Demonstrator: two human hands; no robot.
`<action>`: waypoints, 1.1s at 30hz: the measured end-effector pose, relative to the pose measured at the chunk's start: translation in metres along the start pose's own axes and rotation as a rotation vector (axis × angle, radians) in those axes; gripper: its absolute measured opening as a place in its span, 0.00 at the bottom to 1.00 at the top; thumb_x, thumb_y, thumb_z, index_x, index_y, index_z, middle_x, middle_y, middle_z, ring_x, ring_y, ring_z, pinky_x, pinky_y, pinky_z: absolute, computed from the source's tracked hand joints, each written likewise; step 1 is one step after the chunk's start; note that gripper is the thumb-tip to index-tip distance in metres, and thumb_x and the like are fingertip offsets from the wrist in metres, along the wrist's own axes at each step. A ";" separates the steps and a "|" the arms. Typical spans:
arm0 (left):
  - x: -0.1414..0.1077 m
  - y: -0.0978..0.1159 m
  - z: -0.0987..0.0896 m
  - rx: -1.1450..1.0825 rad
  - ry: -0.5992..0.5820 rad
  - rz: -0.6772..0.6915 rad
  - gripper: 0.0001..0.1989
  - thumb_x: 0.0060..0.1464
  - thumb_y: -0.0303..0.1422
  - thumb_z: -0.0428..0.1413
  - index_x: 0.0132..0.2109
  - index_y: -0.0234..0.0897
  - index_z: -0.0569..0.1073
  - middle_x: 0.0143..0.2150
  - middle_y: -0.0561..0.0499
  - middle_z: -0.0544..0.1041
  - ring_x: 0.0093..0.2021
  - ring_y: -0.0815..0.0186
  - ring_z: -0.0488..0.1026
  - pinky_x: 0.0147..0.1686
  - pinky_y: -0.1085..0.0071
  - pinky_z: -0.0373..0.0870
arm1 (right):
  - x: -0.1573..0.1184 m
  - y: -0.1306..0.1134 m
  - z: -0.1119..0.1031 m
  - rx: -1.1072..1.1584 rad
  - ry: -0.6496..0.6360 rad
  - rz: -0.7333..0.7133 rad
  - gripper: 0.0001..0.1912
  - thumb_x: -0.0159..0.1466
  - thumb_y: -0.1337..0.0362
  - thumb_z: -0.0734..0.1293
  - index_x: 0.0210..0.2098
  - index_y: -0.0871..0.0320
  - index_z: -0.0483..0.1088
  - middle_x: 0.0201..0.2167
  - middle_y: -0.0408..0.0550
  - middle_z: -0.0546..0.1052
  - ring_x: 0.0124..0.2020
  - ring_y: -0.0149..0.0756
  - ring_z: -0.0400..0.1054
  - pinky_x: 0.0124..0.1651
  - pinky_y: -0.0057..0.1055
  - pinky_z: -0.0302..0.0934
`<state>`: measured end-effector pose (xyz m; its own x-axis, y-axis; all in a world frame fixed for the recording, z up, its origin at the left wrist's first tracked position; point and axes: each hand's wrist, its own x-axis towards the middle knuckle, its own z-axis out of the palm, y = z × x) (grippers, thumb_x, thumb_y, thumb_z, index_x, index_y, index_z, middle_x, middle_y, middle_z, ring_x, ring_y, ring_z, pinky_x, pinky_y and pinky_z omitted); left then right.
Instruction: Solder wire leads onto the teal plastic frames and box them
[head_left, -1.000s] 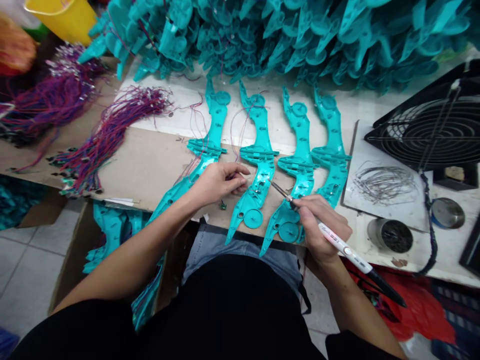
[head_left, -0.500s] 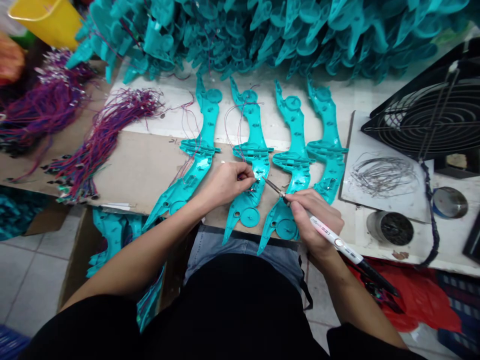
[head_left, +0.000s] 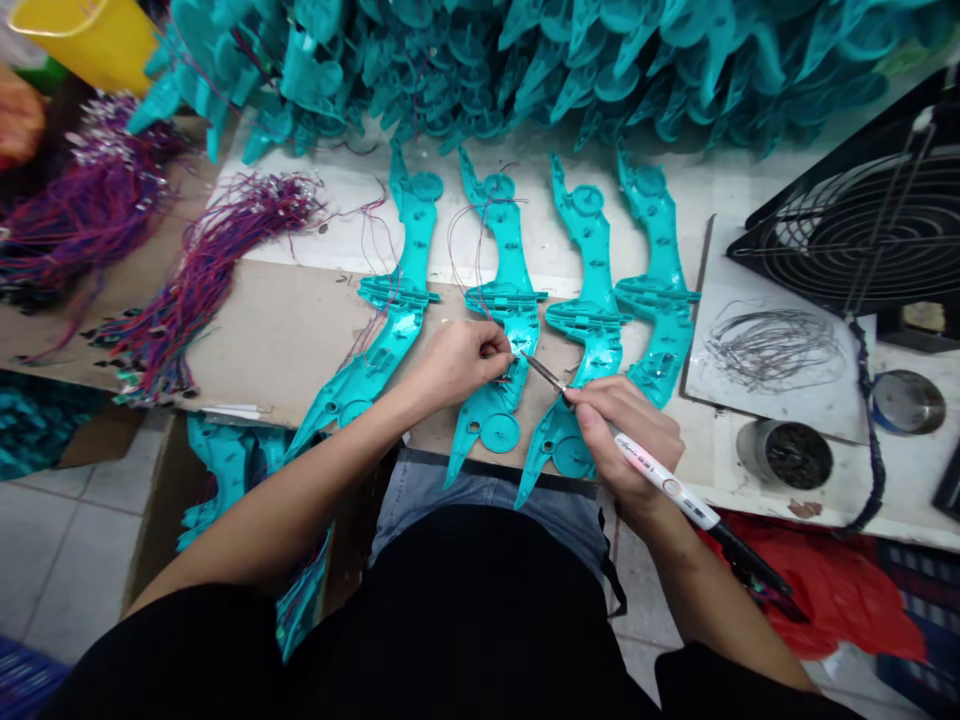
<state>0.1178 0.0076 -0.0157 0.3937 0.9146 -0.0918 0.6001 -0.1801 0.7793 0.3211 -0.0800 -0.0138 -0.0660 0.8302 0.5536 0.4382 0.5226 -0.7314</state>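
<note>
My right hand is closed round a white soldering iron. The iron's metal tip reaches the lower half of a teal plastic shell, the second from the left in a row. Over the same shell, my left hand pinches with thumb and forefinger close to the tip; what is between its fingers looks like thin wire but is too small to make out. Thin red and purple wires loop over this shell. Another shell with wires lies to its left, and two more shells lie to its right.
Bundles of red and purple wires lie at the left. Teal shells are heaped along the back. At the right stand a black fan, a board with a coil of solder-like wire, and two round tins.
My hands and the iron stay at nearly the same spot on the second shell, with only a very slight shift of the iron. The whole view has moved a little.
</note>
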 end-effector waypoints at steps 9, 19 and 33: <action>0.001 -0.001 0.000 -0.037 -0.007 -0.010 0.04 0.49 0.26 0.54 0.28 0.33 0.74 0.24 0.55 0.73 0.26 0.71 0.66 0.28 0.74 0.59 | -0.004 0.003 -0.001 0.003 0.037 -0.021 0.11 0.62 0.74 0.66 0.40 0.56 0.78 0.29 0.47 0.78 0.33 0.36 0.72 0.38 0.37 0.68; 0.002 -0.001 0.001 -0.032 -0.001 -0.011 0.04 0.48 0.25 0.55 0.29 0.33 0.74 0.25 0.54 0.73 0.26 0.71 0.67 0.28 0.74 0.60 | -0.003 0.000 -0.002 -0.030 0.011 0.043 0.09 0.64 0.70 0.66 0.39 0.56 0.78 0.30 0.47 0.79 0.33 0.37 0.74 0.40 0.38 0.69; 0.001 0.002 0.002 -0.020 0.005 -0.015 0.05 0.49 0.28 0.53 0.30 0.33 0.73 0.25 0.53 0.72 0.26 0.70 0.66 0.27 0.75 0.59 | -0.003 0.001 -0.002 -0.007 0.015 0.031 0.09 0.63 0.73 0.67 0.40 0.56 0.78 0.30 0.46 0.79 0.34 0.35 0.73 0.39 0.36 0.67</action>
<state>0.1211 0.0077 -0.0156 0.3811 0.9191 -0.1001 0.5917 -0.1593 0.7903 0.3235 -0.0824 -0.0158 -0.0389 0.8432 0.5362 0.4463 0.4948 -0.7457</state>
